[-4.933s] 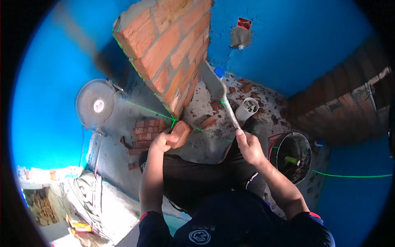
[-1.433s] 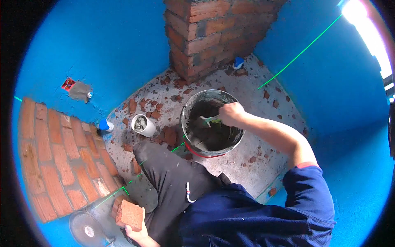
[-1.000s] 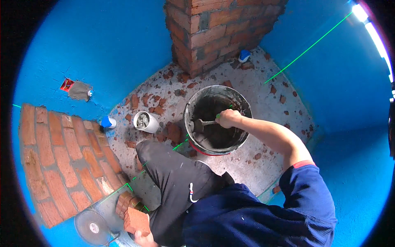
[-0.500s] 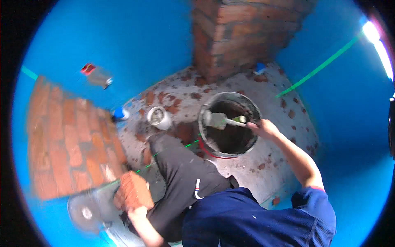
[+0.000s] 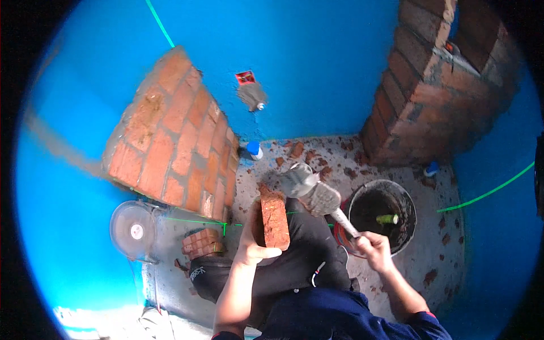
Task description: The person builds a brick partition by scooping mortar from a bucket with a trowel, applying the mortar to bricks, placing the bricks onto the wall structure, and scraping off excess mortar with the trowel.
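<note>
My left hand [image 5: 255, 249] grips a reddish-brown brick [image 5: 276, 222], held up on end in front of my dark-trousered leg. In my right hand [image 5: 374, 249] is the pale handle of a trowel [image 5: 345, 222]. Grey mortar [image 5: 322, 198] covers its blade, which is raised to the right of the brick and apart from it. A round bucket [image 5: 412, 212] of dark mortar stands beyond my right hand, with a yellow-green handle [image 5: 387, 219] showing inside. Behind the trowel blade, a small whitish tub [image 5: 297, 175] is partly hidden.
Brickwork stands at left [image 5: 164, 136] and as a corner at right [image 5: 425, 107], against blue walls [image 5: 317, 62]. Stacked bricks [image 5: 202, 242] lie near my knee, beside a round fan [image 5: 134, 229]. A white bottle with a blue cap [image 5: 255, 150] stands behind. Brick scraps litter the floor.
My view has swung left. The trowel has come out of the bucket with mortar on it. My left hand has lifted the brick from low at the left to the front of me.
</note>
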The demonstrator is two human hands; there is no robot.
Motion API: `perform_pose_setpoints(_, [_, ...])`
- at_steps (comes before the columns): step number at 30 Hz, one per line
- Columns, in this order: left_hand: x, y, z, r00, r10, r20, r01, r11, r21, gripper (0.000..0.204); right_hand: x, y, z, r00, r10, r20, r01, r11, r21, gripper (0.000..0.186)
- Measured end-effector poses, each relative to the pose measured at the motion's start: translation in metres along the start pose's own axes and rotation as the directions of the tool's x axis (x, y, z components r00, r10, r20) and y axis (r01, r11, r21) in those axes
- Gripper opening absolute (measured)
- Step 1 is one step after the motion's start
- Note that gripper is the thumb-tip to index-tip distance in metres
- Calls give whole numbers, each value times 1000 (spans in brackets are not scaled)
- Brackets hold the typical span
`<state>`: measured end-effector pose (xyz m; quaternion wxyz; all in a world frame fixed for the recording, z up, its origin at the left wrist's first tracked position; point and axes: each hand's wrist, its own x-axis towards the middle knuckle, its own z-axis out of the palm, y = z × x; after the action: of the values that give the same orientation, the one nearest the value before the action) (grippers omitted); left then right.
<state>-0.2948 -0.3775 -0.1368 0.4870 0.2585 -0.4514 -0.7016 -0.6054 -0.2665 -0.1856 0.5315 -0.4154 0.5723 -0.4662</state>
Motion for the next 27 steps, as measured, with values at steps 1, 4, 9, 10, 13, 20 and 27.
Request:
perform_pose_setpoints(1, [-2,4,2,1000,12,-21,-13,1000,-27,117,9,-1,14,997,-81,0,81,994,-77,19])
perform_pose_setpoints(4, [-8,18,1,999,29,-35,-29,1000,4,116,24,-7,45,962,-272,19,265,918,-294,23])
perform_pose_setpoints(9, [-14,36,-8,980,172,-103,-176,984,-28,113,23,-13,71,827,-550,117,498,619,-608,28])
perform_pose_setpoints(10, [-16,39,-11,976,189,-108,-195,980,-40,113,22,-13,75,791,-598,128,538,580,-612,31])
perform_pose_setpoints(13, [-22,45,-17,955,239,-178,-257,963,-86,112,16,-16,78,743,-642,189,599,513,-614,32])
perform_pose_setpoints(20, [-38,65,-42,914,323,-246,-357,928,-110,113,4,-30,64,763,-598,244,593,500,-631,18])
perform_pose_setpoints(27, [-62,71,-48,950,259,-177,-288,943,-165,120,15,-53,90,805,-551,219,560,585,-587,27])
